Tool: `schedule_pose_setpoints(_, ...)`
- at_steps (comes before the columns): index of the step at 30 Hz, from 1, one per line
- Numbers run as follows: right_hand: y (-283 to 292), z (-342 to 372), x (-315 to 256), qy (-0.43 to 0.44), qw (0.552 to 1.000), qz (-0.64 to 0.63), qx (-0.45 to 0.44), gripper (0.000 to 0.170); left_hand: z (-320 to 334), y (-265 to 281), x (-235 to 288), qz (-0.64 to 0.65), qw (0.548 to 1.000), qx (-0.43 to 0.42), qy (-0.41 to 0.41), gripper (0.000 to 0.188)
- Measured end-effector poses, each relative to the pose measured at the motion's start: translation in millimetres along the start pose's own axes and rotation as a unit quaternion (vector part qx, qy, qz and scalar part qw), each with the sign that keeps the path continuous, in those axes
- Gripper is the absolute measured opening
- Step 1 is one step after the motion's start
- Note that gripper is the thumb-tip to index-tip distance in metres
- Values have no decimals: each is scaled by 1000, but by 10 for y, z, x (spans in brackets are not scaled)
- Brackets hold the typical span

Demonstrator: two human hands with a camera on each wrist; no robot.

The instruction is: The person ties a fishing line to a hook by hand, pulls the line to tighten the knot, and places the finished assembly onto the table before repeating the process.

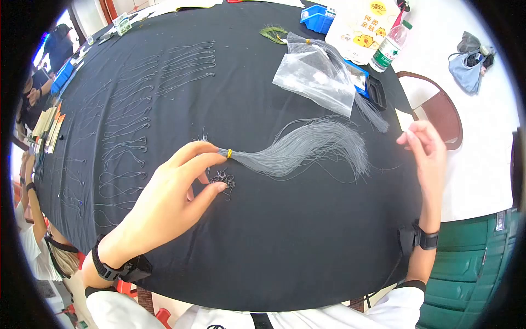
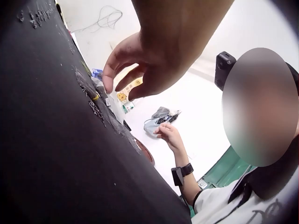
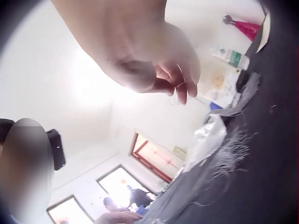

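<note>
A bundle of thin grey strands (image 1: 307,151) lies fanned out on the black cloth, bound near its left end by a yellow tie (image 1: 229,154). My left hand (image 1: 170,189) is at that bound end, fingers loosely bent and thumb apart; whether the fingertips touch the bundle is unclear. Below the tie sits a small tangle of dark curled pieces (image 1: 223,180). Raised at the right, my right hand (image 1: 429,156) pinches a fine strand (image 3: 183,83) between thumb and fingers, and the strand loops beside the fingertips in the right wrist view.
Looped strands (image 1: 125,148) lie in rows on the left of the cloth (image 1: 296,241). Toward the back right are a clear plastic bag (image 1: 315,82), another grey bundle (image 1: 372,113), a black tray (image 1: 376,92), a bottle (image 1: 390,48) and a blue bin (image 1: 316,20). A chair (image 1: 438,112) stands right.
</note>
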State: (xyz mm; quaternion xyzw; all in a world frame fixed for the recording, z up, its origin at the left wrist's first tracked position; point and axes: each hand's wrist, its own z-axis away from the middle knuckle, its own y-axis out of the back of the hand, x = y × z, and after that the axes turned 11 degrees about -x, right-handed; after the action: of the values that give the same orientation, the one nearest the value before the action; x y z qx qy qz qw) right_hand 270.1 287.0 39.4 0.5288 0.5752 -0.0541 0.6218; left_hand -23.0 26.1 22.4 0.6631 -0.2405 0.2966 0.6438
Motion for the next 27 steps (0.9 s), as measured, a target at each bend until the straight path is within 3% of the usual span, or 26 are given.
schedule_pose_setpoints(4,-251,194,-693,47,990,-99,-88,4,0,-45,141,70,995,32,-59,44)
schedule_pose_setpoints(7,-635,267,-965,25,962,-121,-244,3,39,-39,159,18,996,67,-58,47)
schedule_pose_setpoints(8,-806,276,-941,43,952,-114,-280,5,44,-51,70,-27,992,99,-68,37)
schedule_pose_setpoints(11,-1229,217,-831,39,919,-103,-379,4,131,77,-155,-91,995,23,-16,22)
schedule_pose_setpoints(12,-1344,195,-787,35,914,-120,-385,4,140,52,-217,-58,998,26,-6,12)
schedule_pose_setpoints(19,-1692,123,-437,8,905,-196,-378,4,82,-71,-552,-18,999,4,30,16)
schedule_pose_setpoints(27,-1655,97,-349,-31,880,-265,-393,5,68,-154,-551,-5,999,-26,-21,13)
